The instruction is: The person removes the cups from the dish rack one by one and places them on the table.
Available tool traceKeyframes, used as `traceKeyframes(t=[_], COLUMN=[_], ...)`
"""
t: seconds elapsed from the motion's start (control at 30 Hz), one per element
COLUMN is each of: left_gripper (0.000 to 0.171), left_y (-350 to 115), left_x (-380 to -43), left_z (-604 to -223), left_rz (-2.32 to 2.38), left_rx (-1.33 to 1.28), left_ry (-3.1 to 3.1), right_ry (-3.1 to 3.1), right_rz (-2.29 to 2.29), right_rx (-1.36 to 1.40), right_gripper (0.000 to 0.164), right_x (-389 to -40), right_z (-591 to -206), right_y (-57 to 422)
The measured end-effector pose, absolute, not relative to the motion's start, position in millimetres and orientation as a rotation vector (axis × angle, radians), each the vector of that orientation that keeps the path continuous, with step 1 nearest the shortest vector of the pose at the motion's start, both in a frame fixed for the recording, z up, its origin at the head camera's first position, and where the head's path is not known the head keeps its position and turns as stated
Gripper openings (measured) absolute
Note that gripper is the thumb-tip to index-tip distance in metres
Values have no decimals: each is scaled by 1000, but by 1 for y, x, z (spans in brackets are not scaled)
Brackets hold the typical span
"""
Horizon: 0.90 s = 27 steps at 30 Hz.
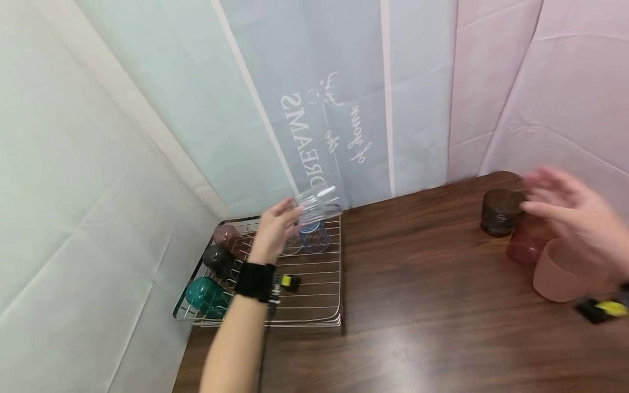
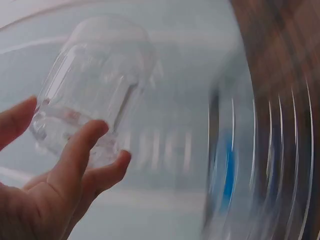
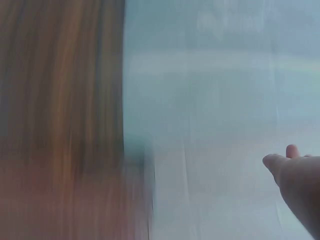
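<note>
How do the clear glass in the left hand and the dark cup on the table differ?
The clear glass is colourless; the dark cup is smoky brown-black. The clear glass is tilted in the air, held by the left hand, while the dark cup stands on the table. Both look like drinking cups.

Soft, even light fills the scene, with a pale glare on the near part of the wooden table [image 1: 408, 349]. Bright highlights streak the clear cup [image 1: 314, 206]. The right hand [image 1: 570, 207] is blurred. In the left wrist view the rack [image 1: 304, 324] smears and bows; the right wrist view blurs heavily, table grain drawn into streaks.
</note>
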<state>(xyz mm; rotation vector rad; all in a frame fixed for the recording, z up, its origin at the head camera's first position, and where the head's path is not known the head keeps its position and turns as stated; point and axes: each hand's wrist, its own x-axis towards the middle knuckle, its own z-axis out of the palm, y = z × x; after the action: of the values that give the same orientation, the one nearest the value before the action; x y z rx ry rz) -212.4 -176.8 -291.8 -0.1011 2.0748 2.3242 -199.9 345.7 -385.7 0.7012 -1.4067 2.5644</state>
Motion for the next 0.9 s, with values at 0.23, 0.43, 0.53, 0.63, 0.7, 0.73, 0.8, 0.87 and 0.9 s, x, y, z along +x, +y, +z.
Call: traceKeyframes(t=[0.23,0.43,0.53,0.63,0.7,0.73,0.8,0.87,0.9], left_gripper=[41,45,44,48,55,58,65,73,77], left_y=[-85,-49,-47,-59,-76,-86,-107,-124,-130], left_x=[-226,-225,-230,-240,-250,-255,-266,-277,-281], left_z=[-340,-371,-376,-371,-363,-358,-351,-348,-349], left_rz=[2540,2545,2510,2396,2279,2194,1962,1648,1487], left_rx=[136,122,131,201,235,246,231,160,130], left_ry=[1525,1385,1392,1542,1783,1953,2314,2623,2731], right_ry=[-1695,-1740,-1728,-1754,-1889,-1995,-2213,-2402,-2460], right_rz=[2863,2855,2871,2852,2745,2647,2419,2165,2071], right_rx=[684,712,648,556,479,435,331,217,156], right_gripper=[79,80,81,84,85,85,88,92,95], right_x=[-224,-233,-233,-235,-240,-243,-250,-258,-261], right_z=[-375,-376,-374,-371,-371,-371,-376,-387,-395], right_y=[193,162,163,170,179,185,198,209,214])
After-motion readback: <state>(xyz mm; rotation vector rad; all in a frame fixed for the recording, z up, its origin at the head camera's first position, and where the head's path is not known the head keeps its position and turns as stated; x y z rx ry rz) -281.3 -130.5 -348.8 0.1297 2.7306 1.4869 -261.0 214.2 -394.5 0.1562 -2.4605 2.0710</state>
